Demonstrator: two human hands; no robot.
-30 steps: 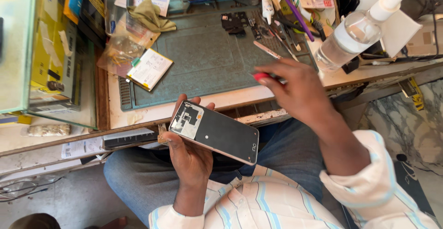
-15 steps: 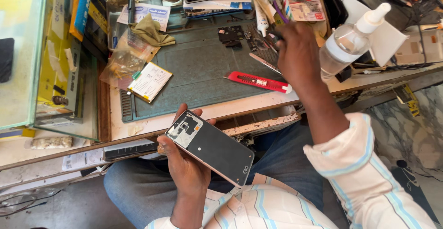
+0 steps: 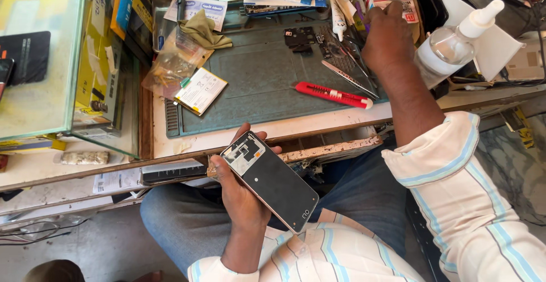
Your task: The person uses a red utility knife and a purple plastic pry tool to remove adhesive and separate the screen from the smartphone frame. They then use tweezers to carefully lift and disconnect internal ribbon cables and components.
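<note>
The grip of the left hand [image 3: 239, 197] is closing around an opened phone [image 3: 270, 181], with the fingers wrapping one long edge and the thumb on the other. The phone is lying tilted over the person's lap, just below the edge of the surface [image 3: 296, 127], with its back cover off and the inner parts showing at the upper end.

A second ago the right hand [image 3: 388, 34] was lower, with the red utility knife [image 3: 334, 95] at its fingertips. Now the knife is lying alone on the grey-green work mat [image 3: 256, 83], and the hand is reaching up into the pile of tools [image 3: 347, 43] at the far right of the mat. To me this suggests the person is changing tools, while the phone is staying almost in the same place.

I cannot tell whether the right hand is holding anything, because its fingers are hidden among the tools. A pair of tweezers [image 3: 348, 78] is lying near its wrist. A clear spray bottle [image 3: 455, 43] is standing just beside the forearm.
</note>
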